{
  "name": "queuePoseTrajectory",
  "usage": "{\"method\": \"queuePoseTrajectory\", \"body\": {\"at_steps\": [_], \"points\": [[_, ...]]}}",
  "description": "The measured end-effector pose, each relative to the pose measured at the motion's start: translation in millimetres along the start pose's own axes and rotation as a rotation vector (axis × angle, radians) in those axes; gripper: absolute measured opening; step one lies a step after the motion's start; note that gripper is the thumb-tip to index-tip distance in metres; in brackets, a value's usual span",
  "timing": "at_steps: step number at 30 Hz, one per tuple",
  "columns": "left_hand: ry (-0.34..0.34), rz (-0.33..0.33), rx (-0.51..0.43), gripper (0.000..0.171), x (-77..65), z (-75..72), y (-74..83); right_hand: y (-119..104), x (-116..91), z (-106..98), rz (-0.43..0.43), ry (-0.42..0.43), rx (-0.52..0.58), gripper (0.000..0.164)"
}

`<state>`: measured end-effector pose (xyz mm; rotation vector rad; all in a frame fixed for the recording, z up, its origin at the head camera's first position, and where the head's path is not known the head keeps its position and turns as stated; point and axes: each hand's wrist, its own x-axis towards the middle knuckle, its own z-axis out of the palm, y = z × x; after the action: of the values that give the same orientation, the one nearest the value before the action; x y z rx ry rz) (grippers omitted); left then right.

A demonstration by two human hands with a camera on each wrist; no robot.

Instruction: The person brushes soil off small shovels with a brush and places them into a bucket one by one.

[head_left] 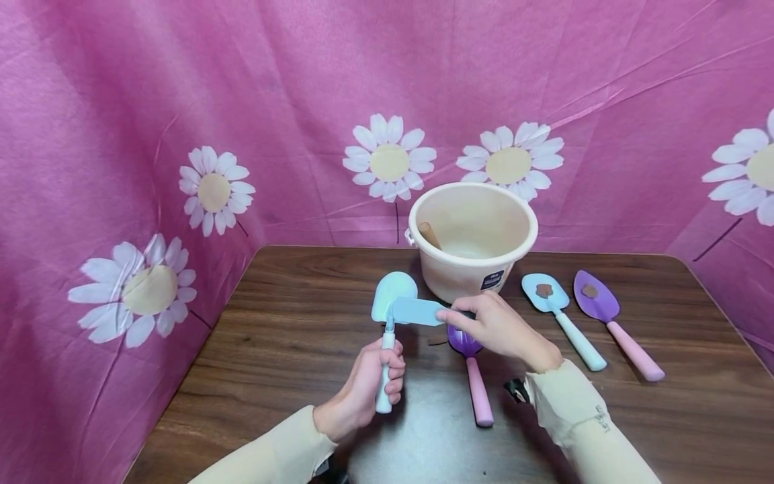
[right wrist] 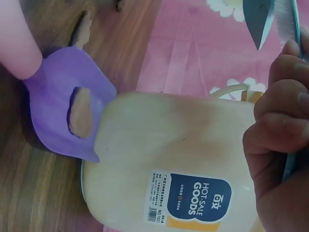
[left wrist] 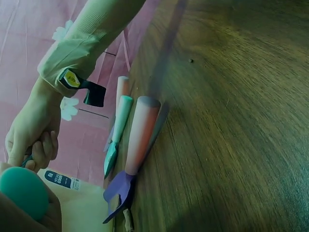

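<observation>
My left hand (head_left: 365, 380) grips the handle of a light-blue hand trowel (head_left: 385, 376), its rounded blade pointing away. The handle's teal end (left wrist: 21, 191) looms large in the left wrist view. With thumb and fingers, my right hand (head_left: 498, 329) pinches a flat light-blue tool (head_left: 417, 311) across the trowel's neck. A pale, bristle-like edge (right wrist: 286, 24) shows on it in the right wrist view; its exact kind is unclear. Below the right hand lies a purple trowel (right wrist: 53, 106) with a pink handle (head_left: 479, 393), a brown lump (right wrist: 81, 112) on its blade.
A cream bucket (head_left: 450, 272) stands behind the hands with a wooden rod (head_left: 429, 235) inside. To the right lie a mint trowel (head_left: 578, 339) and another purple trowel (head_left: 635, 353), each bearing a brown lump. A pink flowered cloth (head_left: 290, 134) hangs behind the wooden table (head_left: 266, 349).
</observation>
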<state>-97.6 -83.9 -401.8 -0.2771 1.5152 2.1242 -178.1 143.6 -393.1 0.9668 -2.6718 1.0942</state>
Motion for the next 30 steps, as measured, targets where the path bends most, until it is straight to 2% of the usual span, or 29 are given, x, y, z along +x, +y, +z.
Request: {"method": "queuePoseTrajectory", "body": {"at_steps": [4, 13, 20, 22, 25, 30], "points": [[0.003, -0.005, 0.001, 0.018, -0.9, 1.1, -0.5, 1, 3, -1, 0.035, 0.031, -0.012, 0.037], [-0.004, -0.033, 0.007, 0.019, -3.4, 2.5, -3.4, 3, 8, 7, 0.184, 0.145, -0.081, 0.037], [0.012, -0.021, 0.052, 0.017, -0.7, 5.5, -7.6, 2, 9, 9, 0.223, 0.246, -0.171, 0.041], [0.027, -0.008, 0.070, 0.017, 0.5, 6.4, -8.1, 0, 9, 9, 0.216, 0.257, -0.176, 0.039], [0.037, 0.013, 0.091, 0.017, 2.0, 8.0, -7.9, -8, 8, 9, 0.180, 0.231, -0.159, 0.037], [0.027, 0.044, 0.126, 0.016, 3.8, 12.1, -6.9, -27, 8, 10, 0.025, 0.139, -0.192, 0.040]]}}
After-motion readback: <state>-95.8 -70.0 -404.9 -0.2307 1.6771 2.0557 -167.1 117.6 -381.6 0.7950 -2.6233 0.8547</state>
